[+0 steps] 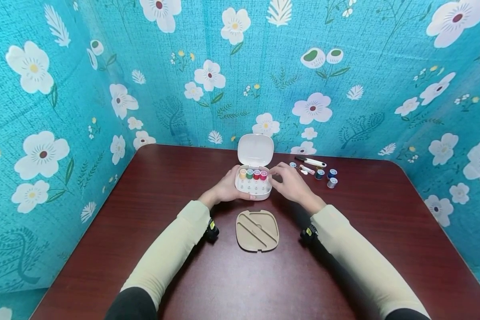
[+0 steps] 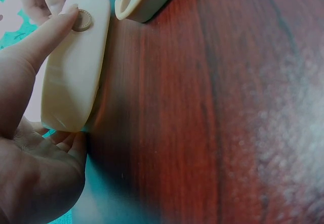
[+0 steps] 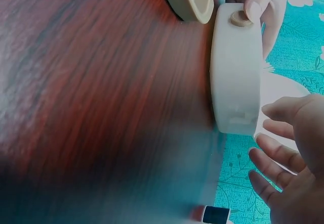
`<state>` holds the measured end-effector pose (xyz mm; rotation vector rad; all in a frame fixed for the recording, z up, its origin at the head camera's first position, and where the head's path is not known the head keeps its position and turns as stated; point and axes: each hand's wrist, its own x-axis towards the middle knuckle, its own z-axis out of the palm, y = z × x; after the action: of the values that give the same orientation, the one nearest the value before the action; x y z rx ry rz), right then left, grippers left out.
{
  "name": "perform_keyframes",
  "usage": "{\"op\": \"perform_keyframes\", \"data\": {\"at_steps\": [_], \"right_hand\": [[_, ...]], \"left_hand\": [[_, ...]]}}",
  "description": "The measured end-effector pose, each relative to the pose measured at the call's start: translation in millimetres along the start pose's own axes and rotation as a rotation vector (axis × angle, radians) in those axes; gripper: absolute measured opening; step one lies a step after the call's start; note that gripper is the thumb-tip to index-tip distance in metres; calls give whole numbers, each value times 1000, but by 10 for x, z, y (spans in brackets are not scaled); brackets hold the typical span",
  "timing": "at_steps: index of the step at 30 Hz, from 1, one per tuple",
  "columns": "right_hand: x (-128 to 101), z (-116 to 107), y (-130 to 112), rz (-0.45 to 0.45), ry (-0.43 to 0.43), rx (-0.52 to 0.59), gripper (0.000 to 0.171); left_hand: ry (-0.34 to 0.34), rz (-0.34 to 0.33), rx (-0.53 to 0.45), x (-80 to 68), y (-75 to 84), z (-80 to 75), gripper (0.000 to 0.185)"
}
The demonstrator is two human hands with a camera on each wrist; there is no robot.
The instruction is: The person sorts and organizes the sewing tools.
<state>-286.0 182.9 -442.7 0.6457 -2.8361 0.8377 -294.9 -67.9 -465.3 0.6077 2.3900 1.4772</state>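
I have the left hand (image 1: 227, 186) gripping the open white case (image 1: 260, 196) on the table (image 1: 152, 200), beyond the tan tray (image 1: 258, 231). My right hand (image 1: 291, 183) holds its fingers loosely spread near four thread spools (image 1: 257, 174) inside.

Left hand (image 2: 12, 115) cut off in left wrist view, dark spool (image 3: 216, 215) cropped at right wrist view's lower edge, marks (image 1: 256, 188) inside box (image 1: 263, 196) illegibly small

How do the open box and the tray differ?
The box is white, the tray beige. The box's lid is open and four spools sit inside; the tray carries no spools. The left hand grips the box, while no hand touches the tray. Both have rounded corners.
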Motion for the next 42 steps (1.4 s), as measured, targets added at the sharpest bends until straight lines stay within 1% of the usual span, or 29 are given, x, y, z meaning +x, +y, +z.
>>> {"op": "perform_keyframes", "data": {"at_steps": [8, 15, 23, 31, 38, 42], "right_hand": [[-49, -40, 62, -12, -9, -19, 24], [-108, -75, 117, 18, -30, -38, 27], [-156, -130, 211, 15, -10, -39, 24], [-188, -191, 328, 63, 0, -58, 27], [-214, -245, 423, 66, 18, -56, 24], [-214, -262, 481, 98, 19, -69, 23]], "left_hand": [[8, -17, 3, -29, 20, -3, 107], [17, -11, 11, -27, 17, -3, 106], [13, -22, 12, -38, 15, -1, 106], [19, -32, 33, -24, 1, 0, 109], [15, -24, 26, -19, -2, -5, 108], [14, -34, 32, -21, -3, -6, 108]]}}
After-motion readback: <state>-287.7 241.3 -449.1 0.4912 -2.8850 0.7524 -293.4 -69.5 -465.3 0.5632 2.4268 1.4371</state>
